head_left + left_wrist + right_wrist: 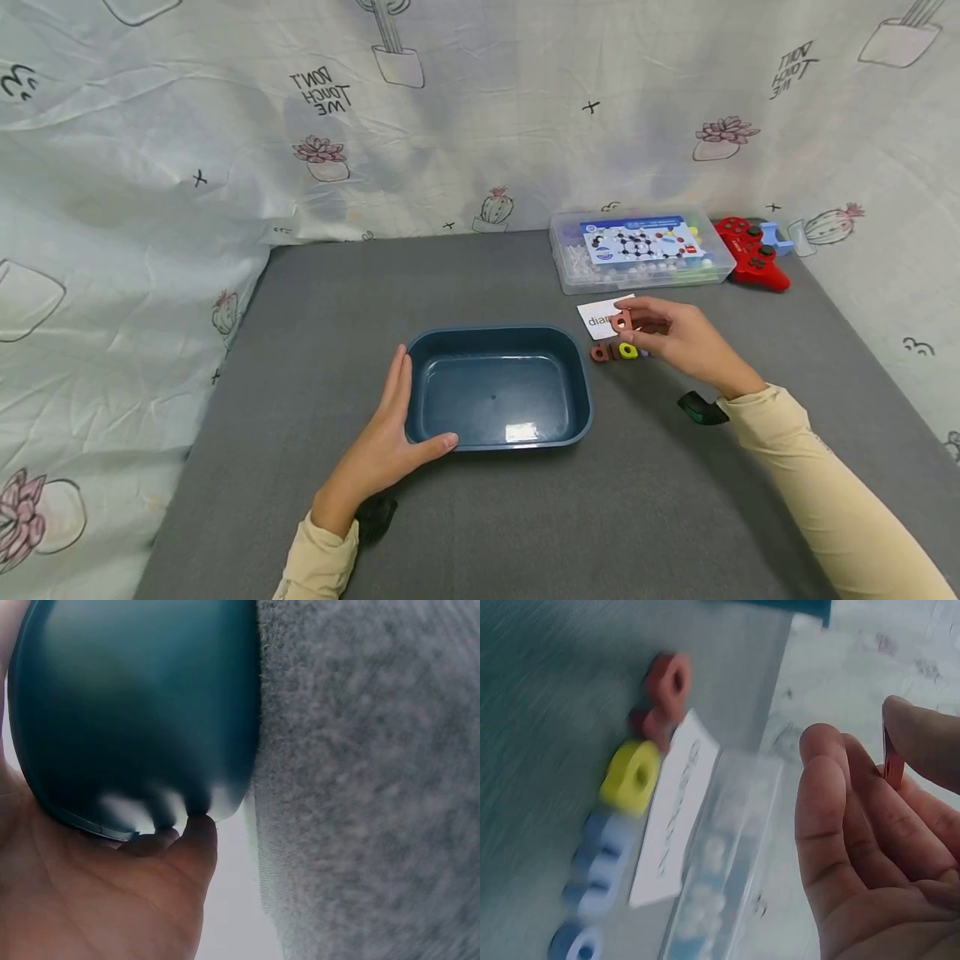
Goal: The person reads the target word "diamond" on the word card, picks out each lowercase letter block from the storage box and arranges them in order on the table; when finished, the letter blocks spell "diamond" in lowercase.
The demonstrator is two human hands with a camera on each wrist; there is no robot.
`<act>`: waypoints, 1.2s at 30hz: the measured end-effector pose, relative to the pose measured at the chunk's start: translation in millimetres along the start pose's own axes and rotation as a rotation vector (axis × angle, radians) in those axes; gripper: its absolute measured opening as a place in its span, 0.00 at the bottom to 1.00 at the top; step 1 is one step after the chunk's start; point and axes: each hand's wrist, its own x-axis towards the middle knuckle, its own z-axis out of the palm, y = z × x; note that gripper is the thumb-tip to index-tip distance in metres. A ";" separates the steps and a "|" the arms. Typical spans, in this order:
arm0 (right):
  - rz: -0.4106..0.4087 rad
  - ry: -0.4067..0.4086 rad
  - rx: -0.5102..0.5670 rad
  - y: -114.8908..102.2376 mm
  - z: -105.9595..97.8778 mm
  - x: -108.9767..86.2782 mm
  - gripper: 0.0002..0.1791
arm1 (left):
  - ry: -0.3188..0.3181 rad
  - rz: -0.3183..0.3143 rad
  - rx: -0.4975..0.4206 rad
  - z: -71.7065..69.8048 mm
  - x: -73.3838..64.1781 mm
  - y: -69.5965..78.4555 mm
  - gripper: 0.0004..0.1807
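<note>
My right hand [678, 337] pinches a reddish-brown letter piece [621, 322] between thumb and fingers, above a white word card [597, 317]. In the right wrist view that piece appears edge-on as a thin red strip. Below the card lies a row of letters: a red-brown ringed letter [669, 686], a small dark red letter [651, 727], a yellow letter [632, 776] and several blue ones. With fingers and thumb spread, my left hand [386, 442] rests at the near left corner of a blue tray [576, 333], its thumb over the near rim, fingers along the left wall.
A clear plastic case [573, 279] of molecule-model parts stands behind the card. Right of it lie a red game controller [757, 267] and a light-blue piece [776, 239]. A grey cloth [337, 292] covers the table, and a printed curtain [450, 125] hangs behind.
</note>
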 end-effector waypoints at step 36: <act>0.156 0.039 -0.195 112.0 -58.8 -45.6 0.25 | 0.004 -0.014 0.022 -0.3 0.7 -4.7 0.71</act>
